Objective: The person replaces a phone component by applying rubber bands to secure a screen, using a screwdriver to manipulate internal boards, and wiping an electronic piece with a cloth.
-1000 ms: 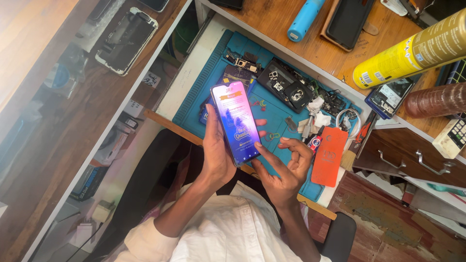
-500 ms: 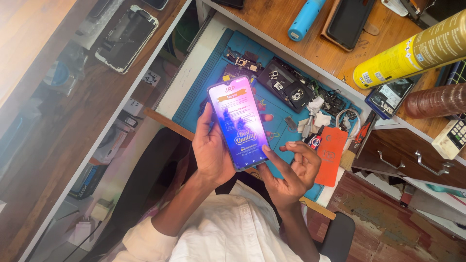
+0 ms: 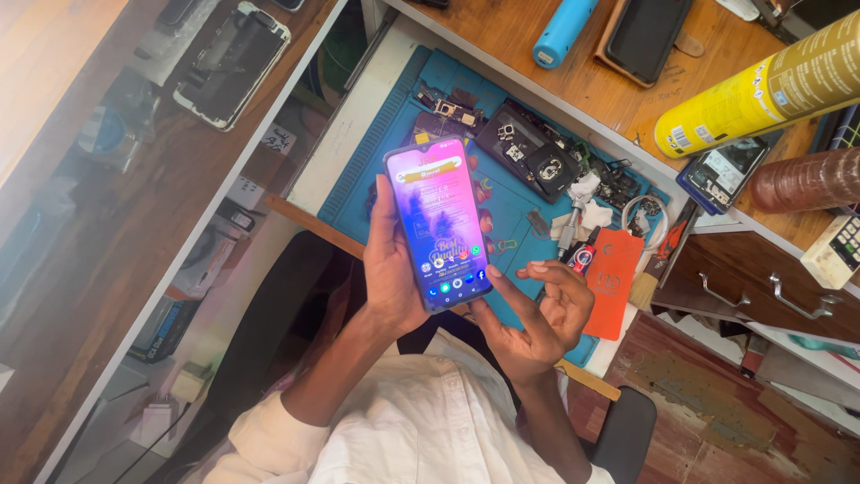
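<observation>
- Since half a second ago I have raised the phone (image 3: 438,222) a little and turned it more upright, and my right hand (image 3: 537,314) has slid out from under its lower end to sit at its lower right corner.
- My left hand (image 3: 394,269) is wrapped around the phone from behind: the palm backs it, the thumb lies along its left edge, and the fingers curl round the far side where I cannot see them.
- The phone is lit, showing a purple and pink picture with a row of small round icons near the bottom; its top end points to about 11 o'clock.
- My right hand is half open and holds nothing; the forefinger reaches toward 10 o'clock and its tip meets the phone's lower right corner, while the other fingers are loosely bent.
- Under the phone lies a blue mat (image 3: 385,143) on the table (image 3: 582,85), strewn with an opened phone (image 3: 537,157) and small loose parts.
- At 3 o'clock from my right hand an orange card (image 3: 613,280) lies on the mat's edge, with a small brush (image 3: 647,282) just beside it.
- At 1 o'clock, well apart from the hands, a yellow spray can (image 3: 761,90) lies on its side; a blue cylinder (image 3: 563,32) and a dark phone (image 3: 649,36) lie at 12 o'clock.
- At 10 o'clock a bare phone frame (image 3: 231,64) rests on a wooden shelf (image 3: 107,224).
</observation>
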